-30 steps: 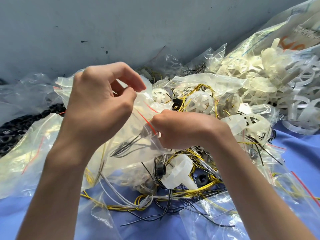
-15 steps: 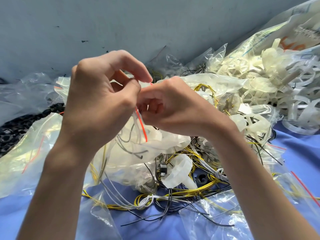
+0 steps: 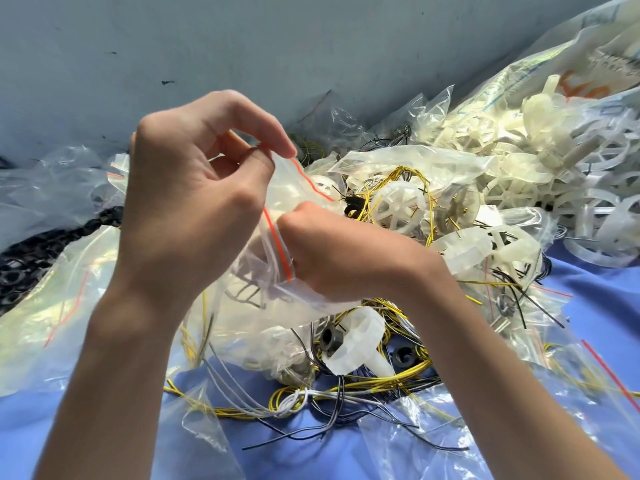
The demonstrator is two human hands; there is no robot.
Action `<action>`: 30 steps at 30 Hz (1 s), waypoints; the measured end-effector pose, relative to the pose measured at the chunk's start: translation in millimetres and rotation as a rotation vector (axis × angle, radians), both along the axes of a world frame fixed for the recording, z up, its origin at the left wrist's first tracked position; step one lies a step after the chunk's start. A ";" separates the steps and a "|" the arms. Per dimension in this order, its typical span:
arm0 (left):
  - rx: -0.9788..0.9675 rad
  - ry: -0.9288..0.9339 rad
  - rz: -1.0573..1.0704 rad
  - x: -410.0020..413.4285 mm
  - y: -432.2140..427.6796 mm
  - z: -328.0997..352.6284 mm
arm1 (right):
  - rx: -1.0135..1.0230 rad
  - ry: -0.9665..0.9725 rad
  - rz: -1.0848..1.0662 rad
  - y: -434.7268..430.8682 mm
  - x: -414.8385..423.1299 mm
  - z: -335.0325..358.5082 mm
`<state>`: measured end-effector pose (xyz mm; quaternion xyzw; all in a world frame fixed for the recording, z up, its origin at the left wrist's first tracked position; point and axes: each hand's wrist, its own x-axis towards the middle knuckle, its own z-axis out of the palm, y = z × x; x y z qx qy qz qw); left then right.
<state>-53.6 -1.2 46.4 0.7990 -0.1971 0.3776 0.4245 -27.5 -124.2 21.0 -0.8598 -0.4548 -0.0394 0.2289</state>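
Right hand (image 3: 332, 252) dropped along zip bag (image 3: 300, 192) | blue cloth (image 3: 606, 306) | grey wall (image 3: 311, 46)

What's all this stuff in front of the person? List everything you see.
zip bag: one, clear with red strip, between both hands
white wheels: many, off-white, heaped right and behind, some bagged
yellow wires: many, yellow, tangled under the hands
black wires: several, black, front of tangle
black rings: two loose, black, by the near wheel; more bagged far left
other bags: many, clear, all round
cloth: one, blue, underneath
wall: one, grey, behind
left hand: pinches the bag's top edge
right hand: grips the bag's lower edge
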 end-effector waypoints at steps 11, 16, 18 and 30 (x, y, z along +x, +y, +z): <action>-0.021 0.084 0.193 15.1 13.9 -8.4 | 0.119 0.150 -0.195 -41.5 17.1 13.1; -0.069 0.112 0.265 23.9 24.8 -11.5 | -0.004 0.271 -0.340 -72.3 27.3 12.3; -0.116 0.116 0.315 28.6 32.5 -12.5 | -0.167 0.387 -0.386 -78.1 29.2 6.3; -0.002 0.102 0.392 27.0 30.2 -13.4 | -0.403 0.719 -0.519 -83.5 39.0 -11.1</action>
